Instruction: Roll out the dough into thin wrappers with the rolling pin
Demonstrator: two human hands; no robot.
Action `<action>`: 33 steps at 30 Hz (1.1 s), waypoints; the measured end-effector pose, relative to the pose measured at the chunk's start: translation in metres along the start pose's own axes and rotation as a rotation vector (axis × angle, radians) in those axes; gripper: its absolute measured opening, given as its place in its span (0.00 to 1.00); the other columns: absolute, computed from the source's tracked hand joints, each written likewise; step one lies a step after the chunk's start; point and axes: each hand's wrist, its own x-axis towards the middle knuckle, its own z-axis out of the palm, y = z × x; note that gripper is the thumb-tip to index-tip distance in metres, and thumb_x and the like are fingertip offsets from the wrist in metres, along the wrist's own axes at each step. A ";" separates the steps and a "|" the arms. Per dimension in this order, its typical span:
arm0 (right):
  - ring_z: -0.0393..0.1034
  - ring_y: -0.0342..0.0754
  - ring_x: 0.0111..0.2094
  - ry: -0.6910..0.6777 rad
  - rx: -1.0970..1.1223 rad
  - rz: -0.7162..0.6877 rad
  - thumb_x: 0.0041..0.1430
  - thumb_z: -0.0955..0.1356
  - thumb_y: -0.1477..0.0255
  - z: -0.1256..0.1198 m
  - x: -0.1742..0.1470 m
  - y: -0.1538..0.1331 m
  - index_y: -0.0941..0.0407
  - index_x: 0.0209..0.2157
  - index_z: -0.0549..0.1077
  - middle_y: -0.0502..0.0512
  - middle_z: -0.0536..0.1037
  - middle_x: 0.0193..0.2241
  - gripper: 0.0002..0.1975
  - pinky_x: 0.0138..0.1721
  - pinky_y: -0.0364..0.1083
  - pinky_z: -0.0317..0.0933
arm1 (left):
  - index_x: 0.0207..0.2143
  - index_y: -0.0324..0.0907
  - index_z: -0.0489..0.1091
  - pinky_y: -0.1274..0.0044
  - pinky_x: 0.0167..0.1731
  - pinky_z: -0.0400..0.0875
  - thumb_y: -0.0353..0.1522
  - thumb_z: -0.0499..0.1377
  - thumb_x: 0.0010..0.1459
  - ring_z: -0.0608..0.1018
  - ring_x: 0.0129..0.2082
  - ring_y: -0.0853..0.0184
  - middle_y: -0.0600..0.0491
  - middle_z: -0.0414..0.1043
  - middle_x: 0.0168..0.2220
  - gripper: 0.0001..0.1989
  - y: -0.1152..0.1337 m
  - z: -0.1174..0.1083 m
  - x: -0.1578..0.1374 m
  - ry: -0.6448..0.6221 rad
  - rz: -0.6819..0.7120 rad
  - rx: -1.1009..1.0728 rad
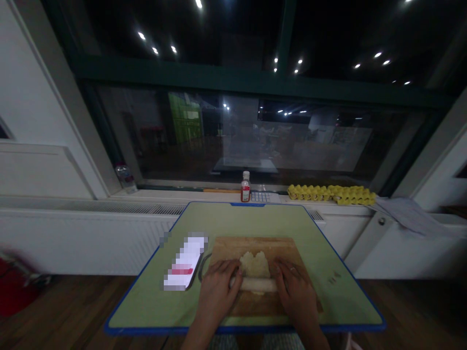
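A pale rolling pin (258, 285) lies crosswise over the near part of a flattened piece of dough (254, 265). My left hand (221, 284) is on the pin's left end, and my right hand (294, 284), with a ring on one finger, is on its right end. Both palms face down, and my fingers cover the pin's ends. Beneath the dough is a wooden cutting board (226, 245). The dough's far edge is uneven, with a notch in it, and a small bit shows on the near side of the pin.
The board rests on a green folding table (171, 311) with a blue rim. A lit phone (184, 265) lies left of the board. On the windowsill stand a small bottle with a red label (245, 187), yellow egg cartons (328, 193) and a clear plastic bottle (126, 177).
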 end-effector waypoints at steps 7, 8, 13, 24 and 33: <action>0.71 0.51 0.51 0.013 -0.001 -0.021 0.69 0.57 0.68 -0.001 0.000 -0.001 0.55 0.46 0.78 0.55 0.79 0.48 0.19 0.54 0.50 0.62 | 0.42 0.44 0.74 0.67 0.44 0.70 0.33 0.51 0.64 0.78 0.43 0.59 0.50 0.79 0.41 0.12 0.001 -0.002 0.000 0.006 0.008 0.007; 0.71 0.51 0.51 0.017 -0.002 -0.023 0.68 0.57 0.68 -0.001 0.000 -0.001 0.55 0.46 0.78 0.55 0.79 0.48 0.19 0.54 0.49 0.62 | 0.42 0.44 0.74 0.67 0.44 0.70 0.33 0.51 0.64 0.78 0.43 0.59 0.51 0.79 0.41 0.12 0.001 -0.002 0.000 0.008 0.013 0.008; 0.71 0.51 0.50 0.010 -0.016 -0.007 0.69 0.56 0.67 -0.001 0.000 -0.001 0.54 0.46 0.78 0.56 0.79 0.48 0.20 0.53 0.50 0.63 | 0.42 0.45 0.75 0.67 0.45 0.70 0.33 0.51 0.64 0.78 0.43 0.59 0.51 0.79 0.42 0.13 0.002 -0.002 0.000 0.004 0.005 0.009; 0.71 0.51 0.51 0.008 -0.002 -0.004 0.69 0.56 0.67 0.000 -0.001 -0.001 0.55 0.47 0.77 0.56 0.78 0.48 0.20 0.53 0.49 0.62 | 0.42 0.43 0.74 0.66 0.45 0.70 0.34 0.50 0.65 0.78 0.44 0.59 0.50 0.79 0.42 0.14 0.002 -0.003 0.000 -0.020 -0.009 -0.003; 0.71 0.50 0.51 0.015 0.019 -0.004 0.69 0.56 0.65 -0.001 0.000 -0.001 0.54 0.46 0.78 0.55 0.79 0.48 0.21 0.54 0.49 0.62 | 0.41 0.44 0.75 0.68 0.44 0.70 0.34 0.51 0.64 0.78 0.42 0.60 0.50 0.79 0.41 0.13 0.002 -0.003 0.000 0.020 0.014 -0.008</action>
